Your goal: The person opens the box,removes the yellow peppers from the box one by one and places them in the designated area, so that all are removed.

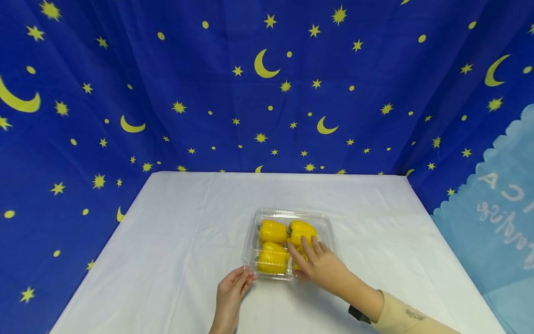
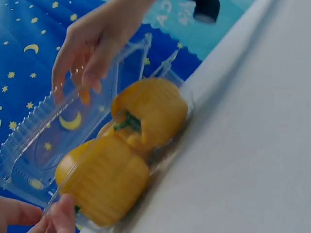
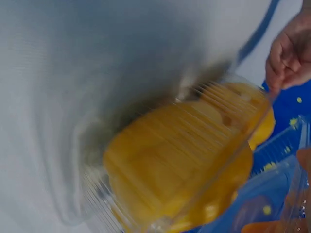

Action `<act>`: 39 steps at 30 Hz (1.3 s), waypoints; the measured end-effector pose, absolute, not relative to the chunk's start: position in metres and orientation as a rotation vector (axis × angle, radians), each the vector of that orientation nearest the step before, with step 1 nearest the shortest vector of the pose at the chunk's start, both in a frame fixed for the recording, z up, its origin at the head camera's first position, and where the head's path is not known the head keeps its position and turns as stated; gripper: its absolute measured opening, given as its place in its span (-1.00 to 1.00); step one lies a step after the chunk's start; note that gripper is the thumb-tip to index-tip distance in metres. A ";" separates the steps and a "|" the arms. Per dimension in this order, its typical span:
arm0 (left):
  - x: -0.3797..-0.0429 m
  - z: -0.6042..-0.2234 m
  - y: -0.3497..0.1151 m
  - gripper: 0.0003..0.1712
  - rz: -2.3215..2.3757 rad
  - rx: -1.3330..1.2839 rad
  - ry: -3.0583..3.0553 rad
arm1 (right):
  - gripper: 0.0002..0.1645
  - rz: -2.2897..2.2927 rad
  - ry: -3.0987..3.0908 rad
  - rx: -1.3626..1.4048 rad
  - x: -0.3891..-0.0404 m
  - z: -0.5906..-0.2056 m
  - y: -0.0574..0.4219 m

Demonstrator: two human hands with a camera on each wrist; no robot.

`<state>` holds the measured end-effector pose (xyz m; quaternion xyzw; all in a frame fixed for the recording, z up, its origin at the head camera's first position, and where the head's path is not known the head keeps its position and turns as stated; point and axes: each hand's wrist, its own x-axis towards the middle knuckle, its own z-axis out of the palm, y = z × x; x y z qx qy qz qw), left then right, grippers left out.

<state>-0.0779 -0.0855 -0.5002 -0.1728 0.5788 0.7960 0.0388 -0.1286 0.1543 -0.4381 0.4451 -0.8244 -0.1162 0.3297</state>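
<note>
A clear plastic clamshell container [image 1: 251,239] sits on the white table and holds several yellow bell peppers [image 1: 272,257] with green stems. At its near left corner my left hand [image 1: 230,294] pinches the rim between thumb and fingers; the left wrist view shows these fingertips [image 2: 62,211] at the plastic edge. Over the right half of the container, my right hand [image 1: 324,266] reaches with its fingers spread and only slightly bent, overlapping the right-hand peppers. The clear lid [image 2: 36,145] slants up behind the peppers in the left wrist view, with the right fingers close to it.
A white cloth covers the table [image 1: 200,222]. Blue fabric [image 1: 217,83] with yellow stars and moons hangs behind and at the sides. A light blue panel [image 1: 500,208] with white lettering stands at the right. On the right wrist is a dark band [image 1: 359,315].
</note>
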 end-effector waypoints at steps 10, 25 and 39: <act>-0.078 -0.497 -0.089 -0.51 2.156 -0.407 2.291 | -0.30 -0.178 -2.150 1.022 -0.127 -0.429 0.157; -0.089 -0.502 -0.100 -0.20 1.780 0.022 2.604 | -0.22 -0.110 -2.131 0.798 -0.156 -0.406 0.163; -0.092 -0.503 -0.102 -0.18 1.738 -0.001 2.574 | 0.06 -0.105 -2.225 0.433 -0.182 -0.386 0.167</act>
